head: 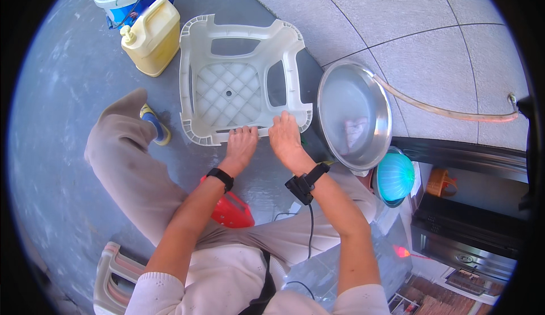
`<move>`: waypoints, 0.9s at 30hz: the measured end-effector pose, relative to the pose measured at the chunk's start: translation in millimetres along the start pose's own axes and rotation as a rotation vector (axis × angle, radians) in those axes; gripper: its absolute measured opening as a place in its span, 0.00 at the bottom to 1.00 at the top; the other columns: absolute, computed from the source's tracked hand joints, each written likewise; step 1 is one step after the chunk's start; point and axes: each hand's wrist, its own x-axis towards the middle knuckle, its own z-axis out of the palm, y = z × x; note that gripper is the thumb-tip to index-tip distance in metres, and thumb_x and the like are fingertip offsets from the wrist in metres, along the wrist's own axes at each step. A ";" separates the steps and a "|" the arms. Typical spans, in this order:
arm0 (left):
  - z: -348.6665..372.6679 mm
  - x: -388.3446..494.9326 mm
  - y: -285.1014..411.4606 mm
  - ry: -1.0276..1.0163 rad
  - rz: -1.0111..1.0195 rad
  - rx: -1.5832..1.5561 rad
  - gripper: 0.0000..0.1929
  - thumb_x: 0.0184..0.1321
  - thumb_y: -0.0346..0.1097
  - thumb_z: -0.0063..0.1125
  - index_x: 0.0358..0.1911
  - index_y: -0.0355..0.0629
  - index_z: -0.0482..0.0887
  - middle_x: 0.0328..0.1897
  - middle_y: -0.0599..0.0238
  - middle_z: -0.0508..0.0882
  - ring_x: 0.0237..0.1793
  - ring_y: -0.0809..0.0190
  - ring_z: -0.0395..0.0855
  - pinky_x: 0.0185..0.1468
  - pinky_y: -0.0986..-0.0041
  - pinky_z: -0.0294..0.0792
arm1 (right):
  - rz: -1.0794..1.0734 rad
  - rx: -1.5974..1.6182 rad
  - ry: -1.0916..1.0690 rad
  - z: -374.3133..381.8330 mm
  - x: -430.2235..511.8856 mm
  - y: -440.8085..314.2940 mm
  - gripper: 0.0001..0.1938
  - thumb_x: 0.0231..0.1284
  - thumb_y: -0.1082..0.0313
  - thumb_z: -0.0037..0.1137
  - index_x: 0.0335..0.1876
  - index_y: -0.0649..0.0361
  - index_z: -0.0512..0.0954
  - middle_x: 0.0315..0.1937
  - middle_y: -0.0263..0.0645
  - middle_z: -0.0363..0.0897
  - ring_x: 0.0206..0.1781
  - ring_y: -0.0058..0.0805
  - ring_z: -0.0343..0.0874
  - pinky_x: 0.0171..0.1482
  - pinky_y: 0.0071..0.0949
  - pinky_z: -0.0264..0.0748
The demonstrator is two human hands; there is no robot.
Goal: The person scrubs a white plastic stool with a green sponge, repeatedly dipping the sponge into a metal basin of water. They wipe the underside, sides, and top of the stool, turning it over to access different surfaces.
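Observation:
A white plastic stool (294, 76) lies turned with its hollow underside towards me, the lattice of its seat showing deep inside. My left hand (242, 142) has its fingers hooked over the stool's near rim. Right of it, my right hand (284, 134) grips the same rim near the corner leg. Both wrists wear black bands, the right one with a small device and a cable. Beside the stool on the right, an oval-looking steel basin (340, 85) holds cloudy water and a pale cloth (355, 132).
A yellowish jug with a pump (159, 38) and a blue and white bucket (123, 0) stand at upper left. A hose (447, 108) reaches the basin. A turquoise bowl-like item (396, 176), a red plastic item (232, 210) and another stool (104, 272) are nearby.

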 end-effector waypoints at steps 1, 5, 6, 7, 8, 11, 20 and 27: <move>-0.2 0.2 -0.7 -0.015 -0.007 -0.015 0.04 0.57 0.36 0.54 0.31 0.46 0.76 0.29 0.62 0.81 0.34 0.57 0.82 0.40 0.62 0.71 | 0.007 0.009 -0.007 -5.3 -0.3 3.5 0.07 0.53 0.67 0.56 0.34 0.53 0.85 0.41 0.33 0.77 0.51 0.32 0.69 0.51 0.28 0.63; -1.4 -0.8 -4.4 0.000 0.009 -0.056 0.07 0.55 0.37 0.57 0.34 0.45 0.77 0.31 0.60 0.80 0.36 0.56 0.82 0.42 0.61 0.71 | 0.041 0.145 -0.001 -19.2 -15.6 40.3 0.08 0.53 0.70 0.54 0.34 0.57 0.84 0.41 0.38 0.78 0.49 0.38 0.71 0.50 0.33 0.67; -2.0 -0.8 -5.9 0.006 0.012 -0.058 0.09 0.54 0.39 0.60 0.34 0.45 0.76 0.31 0.61 0.80 0.37 0.55 0.82 0.42 0.62 0.71 | 0.062 0.228 0.038 -21.3 -23.2 56.4 0.09 0.52 0.74 0.51 0.34 0.59 0.84 0.40 0.40 0.78 0.47 0.41 0.73 0.50 0.35 0.69; -2.3 -1.4 -6.5 0.057 0.016 -0.062 0.12 0.53 0.41 0.63 0.35 0.45 0.76 0.31 0.61 0.80 0.37 0.54 0.82 0.42 0.63 0.72 | 0.073 0.315 0.101 -23.1 -29.7 72.6 0.10 0.52 0.77 0.49 0.33 0.61 0.83 0.38 0.43 0.77 0.46 0.44 0.74 0.49 0.36 0.70; -2.9 -2.2 -6.9 0.014 0.014 -0.056 0.11 0.53 0.40 0.63 0.35 0.45 0.76 0.31 0.61 0.80 0.37 0.54 0.82 0.43 0.62 0.72 | 0.094 0.466 0.149 -24.4 -33.0 86.8 0.10 0.51 0.79 0.47 0.33 0.62 0.82 0.37 0.44 0.77 0.45 0.45 0.74 0.49 0.37 0.70; -6.6 -5.9 -8.7 0.027 0.026 -0.040 0.11 0.52 0.39 0.63 0.34 0.45 0.76 0.30 0.61 0.79 0.36 0.54 0.81 0.44 0.62 0.71 | 0.111 0.831 0.262 -22.7 -26.0 112.5 0.13 0.50 0.84 0.42 0.32 0.63 0.81 0.37 0.46 0.76 0.45 0.47 0.74 0.49 0.38 0.71; -13.0 -3.4 -7.6 -0.097 -0.056 -0.153 0.11 0.51 0.39 0.62 0.35 0.43 0.80 0.32 0.61 0.80 0.38 0.57 0.81 0.49 0.65 0.69 | -0.333 0.713 -0.094 41.7 86.1 57.2 0.16 0.51 0.83 0.48 0.45 0.61 0.78 0.45 0.47 0.78 0.53 0.48 0.74 0.53 0.39 0.71; -5.7 -2.3 -2.4 -0.106 -0.126 -0.011 0.14 0.46 0.38 0.66 0.37 0.43 0.80 0.31 0.63 0.77 0.38 0.58 0.80 0.51 0.66 0.70 | -0.418 0.469 -0.628 48.6 87.9 71.9 0.18 0.50 0.77 0.48 0.46 0.56 0.82 0.49 0.46 0.80 0.50 0.47 0.79 0.51 0.38 0.75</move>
